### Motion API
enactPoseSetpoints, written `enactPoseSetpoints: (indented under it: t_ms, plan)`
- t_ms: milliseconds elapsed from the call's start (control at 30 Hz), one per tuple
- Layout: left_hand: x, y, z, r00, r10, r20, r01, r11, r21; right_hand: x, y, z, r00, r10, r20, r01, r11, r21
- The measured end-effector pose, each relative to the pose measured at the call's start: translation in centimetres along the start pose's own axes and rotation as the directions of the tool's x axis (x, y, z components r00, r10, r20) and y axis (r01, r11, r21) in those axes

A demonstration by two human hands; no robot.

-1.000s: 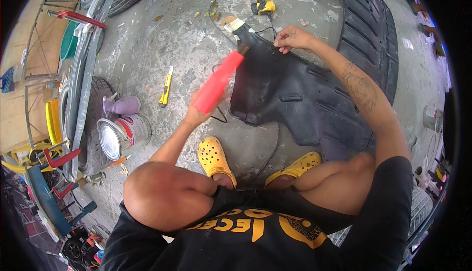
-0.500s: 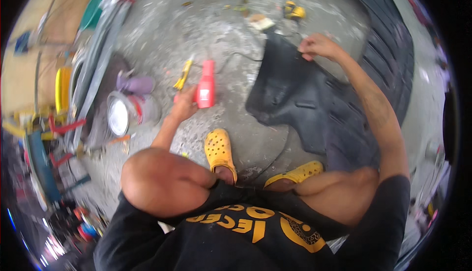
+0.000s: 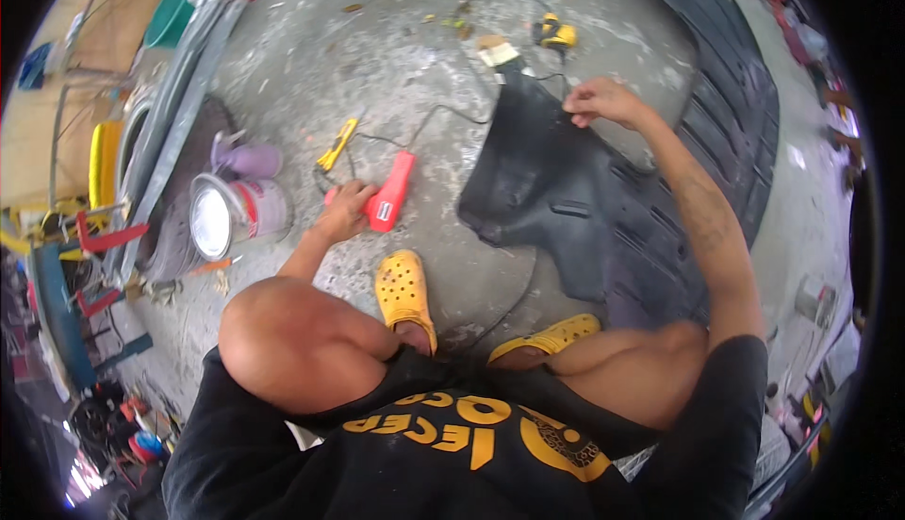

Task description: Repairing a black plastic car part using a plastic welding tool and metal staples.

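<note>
My left hand (image 3: 347, 214) is wrapped round the handle of a red heat gun (image 3: 392, 192), which is held low over the concrete floor at the left. Beyond it lies a yellow cutter-like hand tool (image 3: 337, 145). A large black moulded plastic liner (image 3: 537, 166) spreads across the floor at the right, with ribs and slots in its surface. At its upper edge, my right hand (image 3: 608, 103) is closed in a pinch; the fingertips partly hide the contact.
My feet wear yellow clogs (image 3: 403, 289). A paint can (image 3: 259, 209) and purple spray bottle (image 3: 250, 160) stand left, beside long grey parts (image 3: 179, 124). A yellow-and-black power tool (image 3: 556, 32) lies beyond the liner. A dark cord (image 3: 443, 110) crosses the floor.
The heat gun has swung round, its far end tilting to the right, and sits slightly lower. My right hand stays at the liner's edge. The whole view has shifted a little.
</note>
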State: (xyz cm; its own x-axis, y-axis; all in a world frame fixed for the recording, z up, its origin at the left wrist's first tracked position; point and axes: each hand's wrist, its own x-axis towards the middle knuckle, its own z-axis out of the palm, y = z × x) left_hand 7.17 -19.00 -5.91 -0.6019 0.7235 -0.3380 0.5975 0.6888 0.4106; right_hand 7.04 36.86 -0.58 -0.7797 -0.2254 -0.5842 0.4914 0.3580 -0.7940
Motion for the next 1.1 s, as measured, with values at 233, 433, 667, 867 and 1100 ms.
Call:
enactPoseSetpoints:
  t_ms: [233,433,667,867,1100]
  plan:
    - [0.9,0.2,-0.6,0.999,0.05,0.007,-0.049,0.998,-0.038,-2.1,-1.4,-0.5,1.0,0.001,0.028,-0.001,1.0,-0.007]
    - [1.5,4.6,-6.3,0.997,0.023,0.067,-0.035,0.982,0.185,-2.9,-1.3,0.1,0.999,-0.007,-0.053,0.007,1.0,0.011]
    - [11.7,10.9,-12.9,0.961,0.266,0.07,-0.228,0.913,-0.338,-2.2,-1.1,0.5,0.999,-0.002,-0.049,0.0,0.999,-0.038]
    - [19.6,16.2,-10.9,0.977,0.074,0.199,0.021,0.898,-0.439,-2.7,-0.8,0.2,0.999,-0.007,-0.044,0.005,0.999,-0.051]
    - [21.2,17.5,-7.3,0.981,0.017,0.195,0.114,0.762,-0.637,-2.0,-0.4,0.4,0.999,-0.021,-0.032,0.021,1.0,-0.015]
